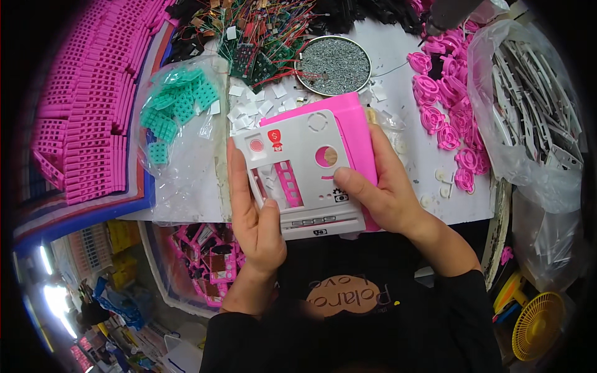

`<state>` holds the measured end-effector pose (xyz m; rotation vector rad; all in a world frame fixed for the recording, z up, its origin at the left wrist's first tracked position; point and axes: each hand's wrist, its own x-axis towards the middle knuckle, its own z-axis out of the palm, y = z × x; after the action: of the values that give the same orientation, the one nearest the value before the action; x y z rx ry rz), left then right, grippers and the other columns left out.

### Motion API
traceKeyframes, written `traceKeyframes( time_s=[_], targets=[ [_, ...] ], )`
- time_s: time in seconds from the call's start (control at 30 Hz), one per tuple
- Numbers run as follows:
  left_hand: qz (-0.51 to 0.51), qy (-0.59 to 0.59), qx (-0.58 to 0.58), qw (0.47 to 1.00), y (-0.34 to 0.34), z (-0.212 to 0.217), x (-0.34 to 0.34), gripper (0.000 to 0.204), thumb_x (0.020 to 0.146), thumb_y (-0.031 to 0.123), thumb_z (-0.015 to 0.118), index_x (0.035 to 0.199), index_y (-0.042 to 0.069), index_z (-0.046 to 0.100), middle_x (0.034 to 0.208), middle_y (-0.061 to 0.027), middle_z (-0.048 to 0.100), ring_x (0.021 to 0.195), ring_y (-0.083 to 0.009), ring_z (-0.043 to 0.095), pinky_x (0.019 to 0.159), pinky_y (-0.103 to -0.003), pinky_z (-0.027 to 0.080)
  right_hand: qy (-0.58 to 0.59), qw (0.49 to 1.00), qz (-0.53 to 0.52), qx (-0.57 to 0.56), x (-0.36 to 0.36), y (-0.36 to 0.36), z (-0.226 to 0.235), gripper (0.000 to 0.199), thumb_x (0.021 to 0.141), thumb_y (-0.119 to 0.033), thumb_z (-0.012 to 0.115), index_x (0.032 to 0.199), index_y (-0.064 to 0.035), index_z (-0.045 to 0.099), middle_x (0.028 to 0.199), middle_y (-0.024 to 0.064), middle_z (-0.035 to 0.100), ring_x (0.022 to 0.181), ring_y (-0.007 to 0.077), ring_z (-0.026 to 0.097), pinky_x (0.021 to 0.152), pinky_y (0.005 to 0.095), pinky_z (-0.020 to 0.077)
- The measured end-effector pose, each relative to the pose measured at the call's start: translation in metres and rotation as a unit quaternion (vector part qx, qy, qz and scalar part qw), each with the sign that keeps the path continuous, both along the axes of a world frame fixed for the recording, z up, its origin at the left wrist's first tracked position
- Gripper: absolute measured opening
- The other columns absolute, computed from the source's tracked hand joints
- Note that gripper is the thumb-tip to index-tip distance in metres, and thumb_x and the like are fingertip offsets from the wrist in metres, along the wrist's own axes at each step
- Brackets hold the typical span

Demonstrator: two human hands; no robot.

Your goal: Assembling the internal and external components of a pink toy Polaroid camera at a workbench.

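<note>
Head view, and you've got both hands wrapped around a white plastic faceplate [298, 174], holding it up over the near edge of the white surface [398, 74]. Your left hand [258, 214] grips its left side, fingers running up along the edge and thumb pressed on the lower front. Your right hand [379, 186] clamps the right side, thumb lying flat across the front just below the round cut-out, fingers curled behind. Tucked right behind the faceplate is a pink housing [354, 130], its top and right edge peeking out, touching the white part; your right fingers close on it too.

Around you it's busy. To the left, a clear bag of teal parts [177, 105] lies on the surface. Further left, rows of pink slotted pieces [87, 105] stacked in a tray. Straight ahead, a round tin of small metal bits [333, 65], with a tangle of wired circuit boards [255, 43] just beside it. Small white squares [255, 105] lie scattered between the bag and the faceplate. On the right, a heap of pink round parts [444, 105], and beyond it a clear bag of white frames [535, 105]. A yellow fan [538, 326] sits low at the right.
</note>
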<state>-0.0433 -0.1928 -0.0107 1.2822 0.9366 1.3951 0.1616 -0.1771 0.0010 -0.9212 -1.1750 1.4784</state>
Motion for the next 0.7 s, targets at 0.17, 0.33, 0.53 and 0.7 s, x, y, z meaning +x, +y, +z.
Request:
traceKeyframes(
  time_s=[0.17,0.33,0.53,0.7],
  targets=[
    [-0.016,-0.096,-0.042,0.994,-0.003,-0.009,0.005,0.077,0.088,-0.012,0.034,0.161,-0.008,0.01,0.17,-0.0194,0.01,0.156,-0.03,0.019,0.126,-0.044,0.016,0.028,1.0,-0.008,-0.01,-0.004,-0.003,-0.003,0.058,0.099,-0.025,0.069,0.142,0.0009,0.04,0.122,0.0105,0.059,0.111,0.0149,0.057,0.095,0.0322,0.0494],
    [0.008,-0.132,-0.092,0.987,-0.014,-0.008,0.008,0.077,0.088,-0.013,0.034,0.161,-0.006,0.009,0.169,-0.0205,0.014,0.155,-0.0304,0.022,0.126,-0.044,0.019,0.013,0.998,0.019,-0.05,0.002,-0.003,0.002,0.058,0.097,-0.025,0.07,0.14,0.001,0.041,0.117,0.0114,0.061,0.105,0.0168,0.059,0.09,0.0333,0.0499],
    [0.016,-0.116,-0.096,0.989,-0.013,-0.012,0.008,0.077,0.09,-0.013,0.034,0.162,-0.003,0.01,0.168,-0.0216,0.016,0.154,-0.0317,0.025,0.126,-0.045,0.021,0.011,0.998,0.02,0.055,-0.006,-0.002,-0.009,0.059,0.095,-0.023,0.072,0.138,0.0032,0.042,0.115,0.0145,0.062,0.105,0.0205,0.06,0.09,0.036,0.0495],
    [0.028,-0.107,-0.1,0.989,-0.018,-0.012,0.01,0.076,0.09,-0.013,0.033,0.162,-0.003,0.011,0.168,-0.021,0.016,0.154,-0.0318,0.024,0.127,-0.045,0.02,0.011,0.998,0.021,0.059,-0.005,-0.003,-0.013,0.059,0.095,-0.022,0.072,0.138,0.0037,0.041,0.116,0.0156,0.061,0.106,0.021,0.06,0.091,0.0367,0.0494]
  ],
)
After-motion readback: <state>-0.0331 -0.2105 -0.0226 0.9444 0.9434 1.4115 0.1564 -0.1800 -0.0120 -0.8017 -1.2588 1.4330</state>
